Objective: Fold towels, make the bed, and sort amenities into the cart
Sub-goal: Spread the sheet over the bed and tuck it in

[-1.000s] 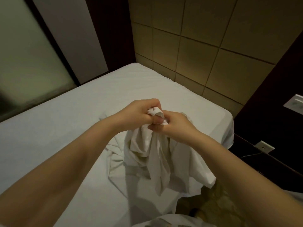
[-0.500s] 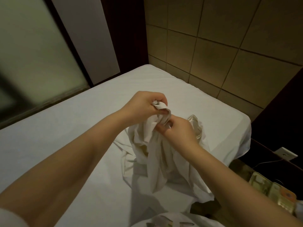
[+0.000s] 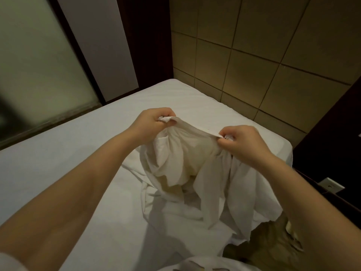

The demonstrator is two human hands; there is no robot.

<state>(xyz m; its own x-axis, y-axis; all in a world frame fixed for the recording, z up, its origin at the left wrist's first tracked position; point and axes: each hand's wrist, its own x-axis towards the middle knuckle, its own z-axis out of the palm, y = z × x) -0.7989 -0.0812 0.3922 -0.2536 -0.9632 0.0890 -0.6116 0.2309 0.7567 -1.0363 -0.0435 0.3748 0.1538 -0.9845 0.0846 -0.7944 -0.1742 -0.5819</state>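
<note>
A white cloth (image 3: 185, 153) is held up over the near right part of the bed (image 3: 58, 153). Its hemmed edge is drawn into a taut band between the two hands, while the rest falls in deep, limp folds (creamier in the shadowed middle, whiter at the fringes) and pools crumpled on the bed, one flap hanging past the bed's edge. The left hand (image 3: 151, 122) is clenched round one bunched end of that hem, and the right hand (image 3: 248, 142) pinches the other end between thumb and curled fingers.
</note>
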